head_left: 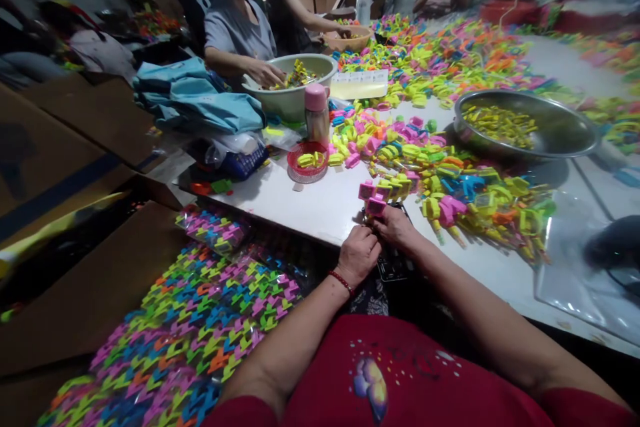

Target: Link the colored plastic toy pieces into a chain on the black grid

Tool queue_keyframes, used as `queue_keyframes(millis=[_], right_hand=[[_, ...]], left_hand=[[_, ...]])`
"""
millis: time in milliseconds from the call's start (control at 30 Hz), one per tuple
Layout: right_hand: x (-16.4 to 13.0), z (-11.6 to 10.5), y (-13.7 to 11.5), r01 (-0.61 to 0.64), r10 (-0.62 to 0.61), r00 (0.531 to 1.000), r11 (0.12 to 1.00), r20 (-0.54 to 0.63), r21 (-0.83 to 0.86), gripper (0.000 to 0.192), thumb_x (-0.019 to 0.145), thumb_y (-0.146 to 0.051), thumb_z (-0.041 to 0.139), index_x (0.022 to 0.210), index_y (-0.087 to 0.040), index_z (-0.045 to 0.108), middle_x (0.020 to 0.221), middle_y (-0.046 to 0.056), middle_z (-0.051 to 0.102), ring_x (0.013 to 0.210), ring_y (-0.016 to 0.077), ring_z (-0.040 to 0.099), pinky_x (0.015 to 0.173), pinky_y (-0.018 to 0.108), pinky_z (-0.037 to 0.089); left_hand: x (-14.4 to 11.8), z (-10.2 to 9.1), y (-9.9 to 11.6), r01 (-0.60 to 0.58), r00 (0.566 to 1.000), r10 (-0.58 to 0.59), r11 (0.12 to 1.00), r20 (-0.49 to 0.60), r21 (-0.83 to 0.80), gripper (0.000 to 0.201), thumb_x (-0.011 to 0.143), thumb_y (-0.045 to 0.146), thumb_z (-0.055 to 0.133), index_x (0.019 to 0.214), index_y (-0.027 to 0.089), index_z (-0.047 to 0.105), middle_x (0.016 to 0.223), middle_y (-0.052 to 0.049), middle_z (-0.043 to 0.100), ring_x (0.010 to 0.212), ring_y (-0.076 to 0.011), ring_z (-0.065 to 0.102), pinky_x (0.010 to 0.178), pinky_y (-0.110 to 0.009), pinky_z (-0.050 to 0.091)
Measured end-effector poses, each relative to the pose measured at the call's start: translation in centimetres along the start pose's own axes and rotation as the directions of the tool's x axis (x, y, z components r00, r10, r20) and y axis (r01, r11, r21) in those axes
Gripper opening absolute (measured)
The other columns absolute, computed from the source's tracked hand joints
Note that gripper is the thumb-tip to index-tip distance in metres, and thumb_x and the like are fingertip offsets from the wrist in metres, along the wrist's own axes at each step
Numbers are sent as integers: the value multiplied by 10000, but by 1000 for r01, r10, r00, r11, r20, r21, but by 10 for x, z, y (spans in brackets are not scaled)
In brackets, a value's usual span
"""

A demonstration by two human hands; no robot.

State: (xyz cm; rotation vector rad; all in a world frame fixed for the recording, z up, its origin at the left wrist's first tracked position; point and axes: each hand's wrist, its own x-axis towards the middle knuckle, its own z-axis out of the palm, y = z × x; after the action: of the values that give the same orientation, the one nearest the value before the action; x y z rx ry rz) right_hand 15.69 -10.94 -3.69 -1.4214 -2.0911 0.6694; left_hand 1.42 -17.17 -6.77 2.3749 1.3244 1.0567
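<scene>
My left hand and my right hand meet at the near edge of the white table. Together they hold a pink plastic toy piece that sticks up between the fingers. A red string bracelet circles my left wrist. Just beyond my hands lies a heap of small plastic toy pieces in yellow, pink, green, orange and blue. A dark flat object sits under my right wrist.
A steel bowl of yellow parts stands at the right, a red basket and pink-capped bottle ahead. A box of bagged coloured pieces lies lower left. Other people work at bowls at the far end.
</scene>
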Motion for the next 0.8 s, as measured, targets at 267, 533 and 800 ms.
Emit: queue_keyframes(millis=[267,533,800], right_hand=[[-26,-25,-1,45,-45,992,999,-119,-1,171,872,-268,567,983,-183,666,912,65,677,809,187,606,741,280,469],[-91,-70,58,-353,235,928,804,-290,-479,209,867,-359,606,943,-164,601,902,119,646,784,247,602,675,323,428],[-99,-69,51,-373,289,905,891,-311,-257,196,886,-288,475,900,-185,641,814,83,666,731,206,607,663,293,437]], left_hand=[[2,-9,1,56,998,-60,992,-28,-116,106,909,236,563,882,185,651,957,-67,612,983,-201,561,905,-363,501],[37,-21,-18,303,951,-308,923,15,-238,247,800,207,664,1036,177,601,904,-10,585,716,-117,543,700,-250,474],[48,-12,-27,272,950,-251,957,187,-101,122,908,254,533,896,191,637,882,-22,639,822,-151,609,748,-265,459]])
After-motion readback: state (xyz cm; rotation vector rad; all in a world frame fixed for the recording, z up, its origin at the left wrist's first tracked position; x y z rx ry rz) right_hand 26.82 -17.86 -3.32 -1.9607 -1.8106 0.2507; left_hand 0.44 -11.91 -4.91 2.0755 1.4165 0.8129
